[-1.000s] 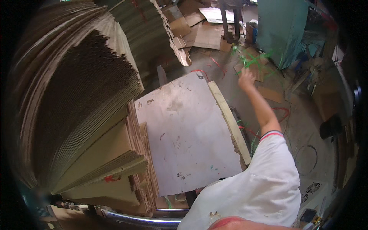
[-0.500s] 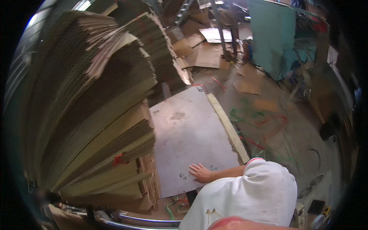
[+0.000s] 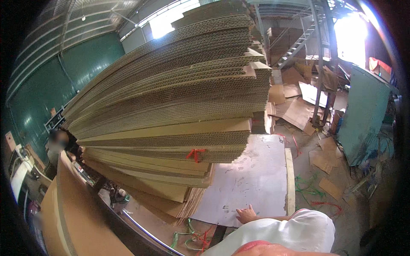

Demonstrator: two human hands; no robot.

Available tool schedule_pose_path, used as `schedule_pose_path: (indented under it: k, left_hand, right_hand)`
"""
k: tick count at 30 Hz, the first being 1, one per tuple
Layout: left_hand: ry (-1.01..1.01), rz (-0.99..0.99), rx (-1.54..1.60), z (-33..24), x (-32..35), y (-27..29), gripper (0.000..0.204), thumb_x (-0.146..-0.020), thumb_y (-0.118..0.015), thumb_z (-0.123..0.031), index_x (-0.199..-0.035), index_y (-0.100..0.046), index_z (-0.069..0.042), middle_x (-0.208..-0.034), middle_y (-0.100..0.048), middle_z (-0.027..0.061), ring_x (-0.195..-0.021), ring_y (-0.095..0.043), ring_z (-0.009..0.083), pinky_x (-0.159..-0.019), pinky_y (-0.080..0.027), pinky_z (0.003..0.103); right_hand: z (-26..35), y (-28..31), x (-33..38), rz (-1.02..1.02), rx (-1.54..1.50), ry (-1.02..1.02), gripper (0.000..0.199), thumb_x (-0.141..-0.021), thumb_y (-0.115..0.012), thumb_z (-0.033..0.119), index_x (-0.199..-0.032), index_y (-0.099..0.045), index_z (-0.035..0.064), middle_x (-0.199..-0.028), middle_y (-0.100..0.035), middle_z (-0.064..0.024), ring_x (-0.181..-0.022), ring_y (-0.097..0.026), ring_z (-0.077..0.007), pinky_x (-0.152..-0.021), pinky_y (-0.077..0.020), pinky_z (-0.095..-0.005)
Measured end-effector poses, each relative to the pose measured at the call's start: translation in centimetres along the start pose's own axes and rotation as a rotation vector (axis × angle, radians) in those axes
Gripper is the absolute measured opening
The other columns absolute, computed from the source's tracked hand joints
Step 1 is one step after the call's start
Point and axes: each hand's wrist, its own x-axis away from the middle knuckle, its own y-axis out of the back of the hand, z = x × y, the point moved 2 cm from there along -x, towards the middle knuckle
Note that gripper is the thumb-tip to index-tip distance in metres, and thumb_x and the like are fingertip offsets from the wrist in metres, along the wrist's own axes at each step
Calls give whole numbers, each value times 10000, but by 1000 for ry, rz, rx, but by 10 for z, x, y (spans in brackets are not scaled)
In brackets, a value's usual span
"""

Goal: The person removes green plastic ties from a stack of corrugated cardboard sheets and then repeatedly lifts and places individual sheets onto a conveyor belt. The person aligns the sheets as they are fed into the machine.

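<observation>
Right hand (image 3: 247,213) lies flat and open on the grey board (image 3: 256,179), gripping nothing, beside the cardboard stack (image 3: 171,106).

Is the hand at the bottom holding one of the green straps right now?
No, the hand lies flat with spread fingers on the pale board, and the green straps lie apart on the floor.

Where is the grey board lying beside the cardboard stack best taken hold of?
At its near edge, from the person's side, where a hand already rests. The grey board lies flat with that edge free; the cardboard stack overhangs its left side.
</observation>
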Motion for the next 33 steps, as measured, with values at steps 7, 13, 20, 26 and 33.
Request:
schedule_pose_path:
  k: [7,13,20,26,33]
  left_hand:
    - [-21,-23,58,-3,-5,-4,782,-887,-604,-505,-1370,-425,83,-1226,-553,280,-1063,-574,442,-883,-475,496]
    - [-230,-84,-6,74,-9,-6,628,-935,-610,-235,-1443,-317,-10,-1456,-372,175,-1307,-415,286,-1078,-350,421]
    - [26,147,134,24,8,-18,702,-889,-672,-285,-1391,-362,95,-1385,-424,293,-1296,-410,437,-1098,-319,485]
    - [88,247,60,38,4,-3,768,-869,-682,-238,-1426,-284,109,-1394,-401,302,-1297,-400,434,-1092,-313,472]
    - [14,287,53,39,2,-11,796,-902,-594,-253,-1445,-174,150,-1284,-429,351,-1148,-461,471,-998,-370,481]
  right_hand:
    - [-10,2,-23,36,180,82,361,-931,-477,356,-1162,-612,113,-1034,-694,-101,-1130,-594,-284,-1047,-293,-611]
    - [4,-13,-33,148,276,222,282,-897,-484,292,-982,-704,137,-996,-702,-74,-1033,-635,-266,-960,-375,-600]
    - [-44,-22,-35,-40,194,118,240,-843,-588,310,-906,-712,114,-872,-714,-118,-852,-685,-316,-726,-530,-456]
    - [-14,11,-48,-5,138,226,294,-808,-640,344,-986,-716,123,-901,-710,-150,-859,-684,-342,-777,-538,-449]
    - [54,1,-64,62,155,487,301,-813,-644,343,-1001,-714,119,-920,-709,-156,-875,-679,-349,-788,-533,-451]
